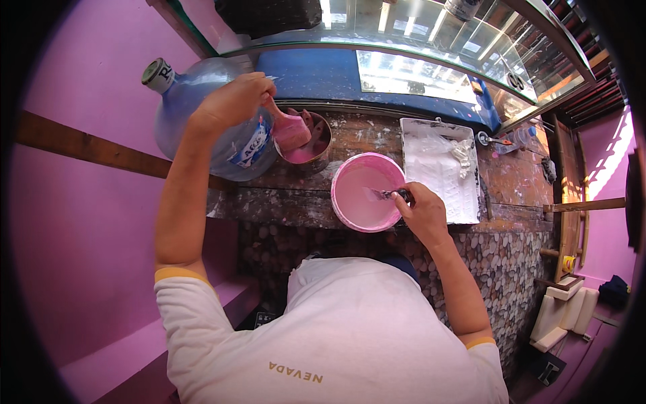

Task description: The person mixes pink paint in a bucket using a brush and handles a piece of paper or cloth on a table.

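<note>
My left hand (237,99) is closed around the handle of a wide pink paintbrush (291,132). Its paint-coated head tilts down at the mouth of a round can (311,161) with pink paint inside. Toward the right, a pink bucket (338,210) holds pale pink liquid. My right hand (426,214) reaches over the bucket's right rim, fingers pinched on a dark-handled tool with a flat metal blade, like a putty knife (379,194). The blade is inside the bucket's mouth; whether its tip touches the liquid I cannot tell.
A large blue water jug (202,151) lies tilted at the left, beneath my left forearm. Right of the bucket is a white-coated paint tray (437,182) with a crumpled plastic bag. Beyond the paint-spattered wooden table (282,196) stands a glass case (431,34). A plastic bottle (518,138) lies farther right.
</note>
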Action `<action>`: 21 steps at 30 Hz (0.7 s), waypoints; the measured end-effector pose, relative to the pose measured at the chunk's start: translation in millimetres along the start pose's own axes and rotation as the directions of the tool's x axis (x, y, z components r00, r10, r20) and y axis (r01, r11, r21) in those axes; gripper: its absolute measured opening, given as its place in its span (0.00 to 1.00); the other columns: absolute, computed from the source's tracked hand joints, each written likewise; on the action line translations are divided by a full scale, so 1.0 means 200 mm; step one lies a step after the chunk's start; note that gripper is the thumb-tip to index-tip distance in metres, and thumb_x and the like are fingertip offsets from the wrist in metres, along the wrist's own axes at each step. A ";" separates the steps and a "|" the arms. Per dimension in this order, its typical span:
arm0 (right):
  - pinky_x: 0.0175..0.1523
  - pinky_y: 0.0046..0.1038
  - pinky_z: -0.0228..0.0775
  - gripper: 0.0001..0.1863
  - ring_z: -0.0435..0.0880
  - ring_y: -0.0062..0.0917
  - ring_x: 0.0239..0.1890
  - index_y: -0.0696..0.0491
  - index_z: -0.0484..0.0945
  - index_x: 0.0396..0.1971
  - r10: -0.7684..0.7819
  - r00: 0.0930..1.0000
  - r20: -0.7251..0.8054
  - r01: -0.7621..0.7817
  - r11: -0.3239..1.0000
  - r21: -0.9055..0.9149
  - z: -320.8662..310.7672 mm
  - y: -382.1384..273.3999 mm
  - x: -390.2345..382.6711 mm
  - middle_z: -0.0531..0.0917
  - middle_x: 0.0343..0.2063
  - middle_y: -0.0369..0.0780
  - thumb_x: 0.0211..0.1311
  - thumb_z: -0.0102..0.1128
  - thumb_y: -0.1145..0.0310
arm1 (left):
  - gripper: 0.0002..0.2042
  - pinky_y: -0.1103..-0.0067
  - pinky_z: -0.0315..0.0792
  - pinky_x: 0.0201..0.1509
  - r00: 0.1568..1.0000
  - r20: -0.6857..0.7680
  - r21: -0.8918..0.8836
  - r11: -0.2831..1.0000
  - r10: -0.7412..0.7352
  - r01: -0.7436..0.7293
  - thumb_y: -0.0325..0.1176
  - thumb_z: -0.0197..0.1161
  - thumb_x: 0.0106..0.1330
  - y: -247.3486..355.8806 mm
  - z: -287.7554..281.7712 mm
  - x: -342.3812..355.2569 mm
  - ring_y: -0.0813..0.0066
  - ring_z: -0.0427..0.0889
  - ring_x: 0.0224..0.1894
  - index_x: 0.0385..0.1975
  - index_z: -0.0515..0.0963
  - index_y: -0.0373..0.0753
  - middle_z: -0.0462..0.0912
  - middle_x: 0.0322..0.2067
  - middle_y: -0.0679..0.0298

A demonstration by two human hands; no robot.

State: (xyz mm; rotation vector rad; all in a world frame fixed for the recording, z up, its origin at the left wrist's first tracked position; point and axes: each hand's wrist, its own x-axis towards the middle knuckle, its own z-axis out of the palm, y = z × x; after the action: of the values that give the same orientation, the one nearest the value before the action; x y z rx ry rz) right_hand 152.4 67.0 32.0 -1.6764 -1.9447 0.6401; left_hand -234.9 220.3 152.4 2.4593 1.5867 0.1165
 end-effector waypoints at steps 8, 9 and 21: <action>0.36 0.32 0.75 0.12 0.84 0.32 0.27 0.52 0.83 0.36 0.010 1.000 -0.009 -0.010 1.000 -0.014 0.01 0.01 -0.02 0.84 0.29 0.40 0.59 0.67 0.59 | 0.08 0.69 0.74 0.52 0.993 0.028 -0.051 0.992 -0.118 0.119 0.27 0.55 0.70 0.10 0.00 -0.01 0.57 0.80 0.50 0.43 0.79 0.35 0.81 0.41 0.57; 0.36 0.32 0.75 0.12 0.84 0.33 0.28 0.52 0.83 0.35 0.013 1.000 -0.009 -0.013 1.000 -0.015 0.00 0.01 -0.02 0.84 0.29 0.40 0.59 0.67 0.59 | 0.08 0.69 0.74 0.52 0.992 0.025 -0.052 0.991 -0.120 0.121 0.27 0.55 0.70 0.08 0.02 -0.01 0.57 0.80 0.50 0.43 0.79 0.35 0.81 0.41 0.57; 0.38 0.33 0.75 0.12 0.84 0.35 0.30 0.53 0.83 0.35 0.004 1.000 0.013 -0.004 1.000 -0.023 0.00 -0.01 -0.02 0.84 0.29 0.41 0.60 0.66 0.60 | 0.10 0.64 0.77 0.47 0.960 0.270 0.088 0.995 -0.078 0.056 0.25 0.62 0.57 0.00 0.39 0.16 0.54 0.82 0.47 0.38 0.83 0.36 0.82 0.41 0.54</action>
State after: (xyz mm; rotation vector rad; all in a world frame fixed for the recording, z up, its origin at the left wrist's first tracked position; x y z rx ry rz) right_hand 152.1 62.4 33.8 -1.6941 -1.9654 0.6345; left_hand -208.1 240.1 75.1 2.3515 1.5766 -0.2916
